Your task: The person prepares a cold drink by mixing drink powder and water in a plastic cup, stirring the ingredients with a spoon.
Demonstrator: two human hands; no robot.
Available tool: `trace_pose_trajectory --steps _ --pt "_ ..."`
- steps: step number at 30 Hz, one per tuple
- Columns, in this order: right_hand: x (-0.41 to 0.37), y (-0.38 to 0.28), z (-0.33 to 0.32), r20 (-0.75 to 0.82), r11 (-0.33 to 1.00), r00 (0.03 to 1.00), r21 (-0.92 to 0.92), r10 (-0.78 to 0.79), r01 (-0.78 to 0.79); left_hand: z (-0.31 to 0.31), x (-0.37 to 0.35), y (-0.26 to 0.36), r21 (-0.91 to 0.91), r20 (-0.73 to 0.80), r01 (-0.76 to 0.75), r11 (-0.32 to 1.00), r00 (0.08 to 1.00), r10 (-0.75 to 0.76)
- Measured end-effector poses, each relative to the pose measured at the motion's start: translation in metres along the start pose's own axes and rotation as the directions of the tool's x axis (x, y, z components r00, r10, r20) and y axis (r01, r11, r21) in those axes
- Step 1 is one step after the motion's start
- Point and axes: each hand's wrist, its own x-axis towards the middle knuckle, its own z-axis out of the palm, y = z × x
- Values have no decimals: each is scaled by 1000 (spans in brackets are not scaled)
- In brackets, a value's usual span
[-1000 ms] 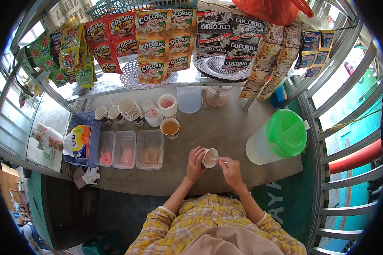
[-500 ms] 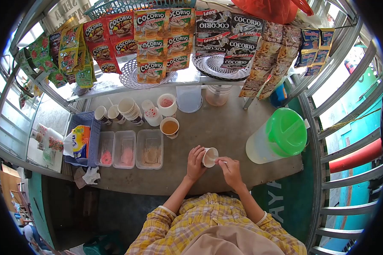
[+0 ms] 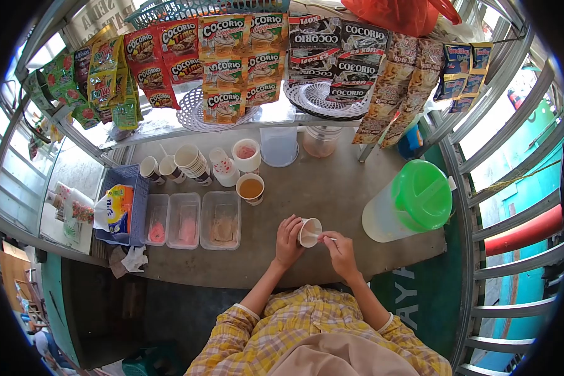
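My left hand (image 3: 288,240) is wrapped round a paper cup (image 3: 306,242), which tilts with its mouth toward me and to the right. Between the pinched fingers of my right hand (image 3: 339,252) is a thin white spoon (image 3: 316,235) whose lower end reaches into the cup. Something pale lies inside the cup, too small to make out. Beyond my hands stands a second paper cup (image 3: 250,193) filled with a brown-orange drink. A cup with pink contents (image 3: 246,152) is just behind it.
Three clear tubs (image 3: 221,241) with pink and tan powder sit left, beside a blue basket (image 3: 135,235). Stacked paper cups (image 3: 190,161) stand behind them. A green-lidded jug (image 3: 402,210) is at right. Drink sachets (image 3: 222,94) hang above the counter (image 3: 194,266).
My right hand and the spoon have shifted very slightly at the cup's mouth. My left hand and the cup stay in place.
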Motion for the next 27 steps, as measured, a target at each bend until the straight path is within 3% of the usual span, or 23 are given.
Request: trace_pose_trajectory --steps 3,6,9,12,15,18,21,24,27 --pt "-3 -22 -2 -51 918 987 -376 -155 125 1 0 0 2 5 -2 1000 1000 2" --pt "-1 2 1 6 999 1000 -45 -4 5 0 0 1 7 7 0 1000 1000 -1" --pt "-4 -19 0 -78 927 981 -349 -176 139 0 0 1 -3 10 3 1000 1000 -3" --pt "-1 -6 -1 16 985 999 -164 -45 47 -1 0 1 -11 20 10 1000 1000 -9" --pt "-1 -13 0 -61 977 995 -203 -84 70 -1 -1 -1 -12 22 13 1000 1000 -12" --pt "-2 -16 0 -30 946 994 -313 -102 87 -1 0 0 -18 15 16 1000 1000 -16" --pt "2 3 1 2 999 1000 -36 12 -12 -2 2 1 18 17 -2 1000 1000 2" --pt "-1 -16 -1 -40 917 988 -380 -147 121 -1 1 0 8 16 1 1000 1000 -1" --pt "4 4 -2 23 999 1000 -37 9 -8 -1 1 0 2 8 3 1000 1000 -3"
